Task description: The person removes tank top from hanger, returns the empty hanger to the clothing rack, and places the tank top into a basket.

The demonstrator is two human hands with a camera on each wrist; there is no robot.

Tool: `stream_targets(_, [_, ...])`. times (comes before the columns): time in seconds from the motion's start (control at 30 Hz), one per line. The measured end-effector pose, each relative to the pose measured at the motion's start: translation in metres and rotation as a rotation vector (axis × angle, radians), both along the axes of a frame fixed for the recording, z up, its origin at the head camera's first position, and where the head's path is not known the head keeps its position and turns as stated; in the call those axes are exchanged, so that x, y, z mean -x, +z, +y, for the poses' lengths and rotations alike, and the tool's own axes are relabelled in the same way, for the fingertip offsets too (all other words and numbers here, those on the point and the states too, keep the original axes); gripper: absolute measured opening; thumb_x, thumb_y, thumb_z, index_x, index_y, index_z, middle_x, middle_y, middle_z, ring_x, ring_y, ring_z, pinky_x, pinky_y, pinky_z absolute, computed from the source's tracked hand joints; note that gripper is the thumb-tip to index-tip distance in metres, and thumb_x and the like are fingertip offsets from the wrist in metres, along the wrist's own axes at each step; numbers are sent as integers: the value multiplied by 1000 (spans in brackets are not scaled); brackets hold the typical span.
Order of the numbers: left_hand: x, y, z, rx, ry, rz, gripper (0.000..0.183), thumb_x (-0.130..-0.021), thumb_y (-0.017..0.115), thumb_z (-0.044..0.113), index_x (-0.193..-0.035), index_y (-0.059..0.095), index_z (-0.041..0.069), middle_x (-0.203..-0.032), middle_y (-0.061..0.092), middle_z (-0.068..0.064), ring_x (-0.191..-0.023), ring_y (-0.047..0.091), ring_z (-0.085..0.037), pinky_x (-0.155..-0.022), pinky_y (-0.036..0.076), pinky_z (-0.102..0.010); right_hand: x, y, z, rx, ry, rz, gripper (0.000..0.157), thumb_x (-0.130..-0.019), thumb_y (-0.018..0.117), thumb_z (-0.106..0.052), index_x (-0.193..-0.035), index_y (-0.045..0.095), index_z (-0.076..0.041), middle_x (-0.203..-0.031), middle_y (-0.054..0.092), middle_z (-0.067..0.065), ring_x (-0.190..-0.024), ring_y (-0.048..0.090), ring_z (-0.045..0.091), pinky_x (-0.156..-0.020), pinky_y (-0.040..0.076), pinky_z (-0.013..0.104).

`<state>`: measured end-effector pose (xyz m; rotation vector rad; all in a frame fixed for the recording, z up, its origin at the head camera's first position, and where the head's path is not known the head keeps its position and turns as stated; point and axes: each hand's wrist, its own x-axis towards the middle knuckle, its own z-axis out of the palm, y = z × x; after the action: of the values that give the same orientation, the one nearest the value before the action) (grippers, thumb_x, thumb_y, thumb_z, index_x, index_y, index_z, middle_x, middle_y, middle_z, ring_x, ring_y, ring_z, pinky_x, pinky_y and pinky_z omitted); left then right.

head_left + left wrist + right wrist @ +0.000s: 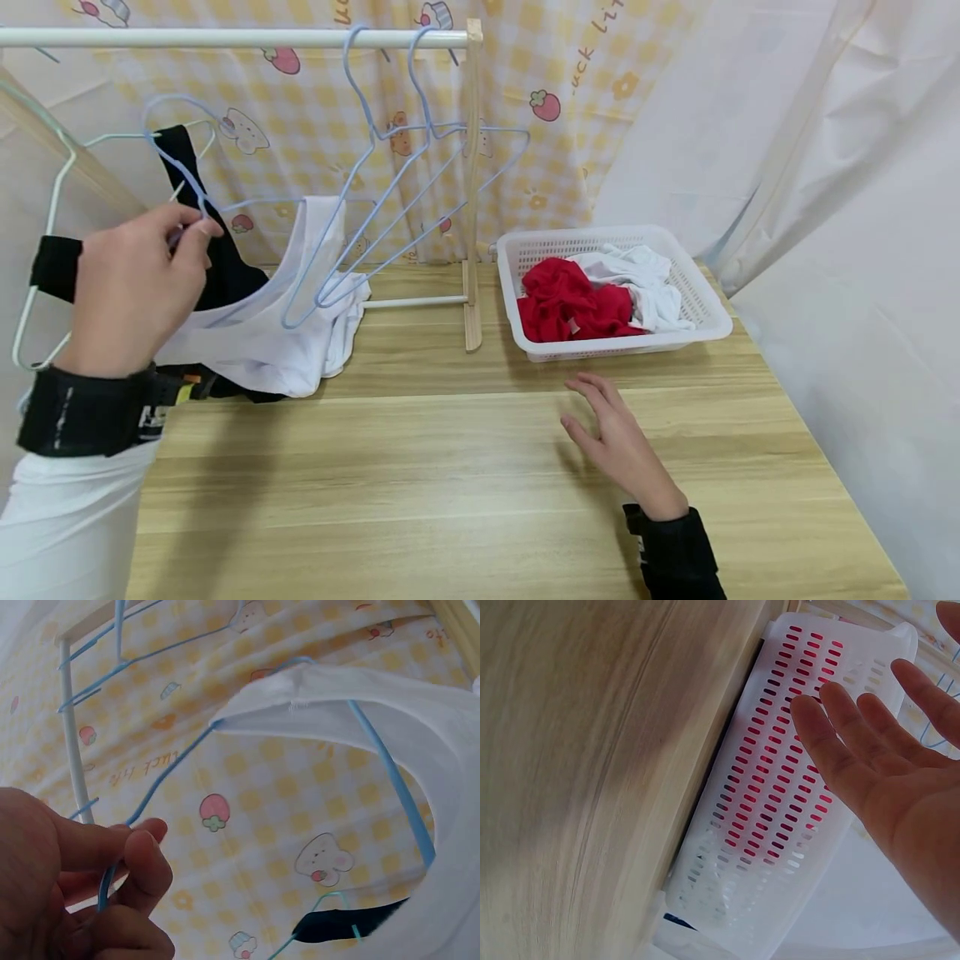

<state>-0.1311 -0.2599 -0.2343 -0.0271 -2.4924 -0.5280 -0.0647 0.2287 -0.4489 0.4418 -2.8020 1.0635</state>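
My left hand (142, 279) pinches a blue wire hanger (155, 785) near its neck, between thumb and fingers. A white sleeveless garment (247, 354) hangs from that hanger, one strap over its arm in the left wrist view. Behind it, a black garment (225, 267) is on a pale green hanger (52, 192). Over the table my right hand (626, 446) is held with fingers spread and nothing in it. It is nearest to the white plastic basket (622, 347), which holds a red cloth item (573, 304) and a white cloth item (637, 279).
A rack with a white rail (225, 37) and a wooden post (472, 183) stands at the left. Two blue hangers (390, 196) without clothes hang near its right end. A yellow checked curtain (540, 167) hangs behind the wooden table (465, 483).
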Motion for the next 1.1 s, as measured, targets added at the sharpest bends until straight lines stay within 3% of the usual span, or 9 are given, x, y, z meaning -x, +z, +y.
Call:
stream_targets(0.03, [-3, -5, 1, -1, -16, 11, 35, -111, 55, 26, -113, 75, -2, -86, 72, -27, -84, 65, -54, -80, 42, -65, 0, 0, 0, 1, 1, 0, 53, -101, 77, -15, -148, 58, -1, -156, 50, 22, -143, 54, 41, -114, 50, 60])
stream_targets(0.2, [-16, -35, 3, 22, -81, 78, 27, -108, 61, 20, -113, 76, -1, -85, 74, -24, -74, 65, -51, -71, 42, -64, 0, -1, -2, -1, 2, -8, 52, -101, 77, -15, -148, 59, -1, -157, 50, 22, -143, 54, 40, -114, 50, 59])
stream_targets(0.33, [-25, -59, 2, 39, -112, 115, 21, -104, 65, 16, -108, 78, 0, -82, 75, -20, -67, 64, -39, -64, 42, -47, 0, -1, -4, 5, 5, -18, 52, -102, 76, -15, -149, 58, -1, -157, 50, 22, -143, 54, 40, -114, 50, 59])
stream_targets(0.43, [-32, -77, 1, 45, -146, 151, 17, -101, 69, 13, -104, 79, 0, -81, 75, -16, -62, 57, -20, -61, 37, -30, 0, -1, -5, 10, 10, -21, 52, -102, 76, -14, -149, 58, 0, -157, 50, 23, -144, 53, 41, -113, 51, 59])
stream_targets(0.57, [-40, -99, 0, 21, -202, 202, 13, -97, 71, 10, -101, 80, 0, -83, 74, -13, -66, 41, 2, -60, 31, -21, 1, -1, -7, 5, 12, -18, 52, -101, 76, -14, -148, 59, 0, -156, 50, 23, -143, 53, 41, -111, 52, 59])
stream_targets(0.7, [-44, -117, 1, 19, -274, 247, 17, -97, 68, 14, -96, 78, 0, -80, 72, -11, -69, 48, -4, -63, 36, -20, 1, -1, -8, 1, 8, -9, 52, -101, 77, -14, -148, 59, 0, -156, 50, 23, -143, 54, 41, -113, 51, 59])
stream_targets(0.8, [-45, -128, 4, 39, -348, 290, 30, -100, 62, 25, -90, 76, 0, -75, 68, -8, -66, 53, -15, -61, 40, -22, 2, 0, -9, 0, 5, -11, 52, -100, 78, -14, -147, 60, 0, -157, 50, 23, -143, 54, 41, -114, 51, 59])
stream_targets(0.97, [-47, -137, 17, 53, -473, 365, 47, -107, 54, 36, -83, 75, 2, -67, 63, -1, -58, 51, -12, -52, 39, -24, 1, 6, -12, -3, -3, -5, 52, -100, 78, -13, -147, 59, 0, -157, 50, 21, -143, 54, 41, -114, 50, 60])
stream_targets(1.1, [-49, -136, 33, 48, -557, 367, 49, -110, 55, 38, -81, 76, 5, -65, 59, 4, -56, 48, -8, -47, 34, -20, 1, 15, -15, -3, -6, 28, 53, -100, 78, -12, -148, 59, -2, -157, 50, 20, -144, 53, 40, -115, 50, 61])
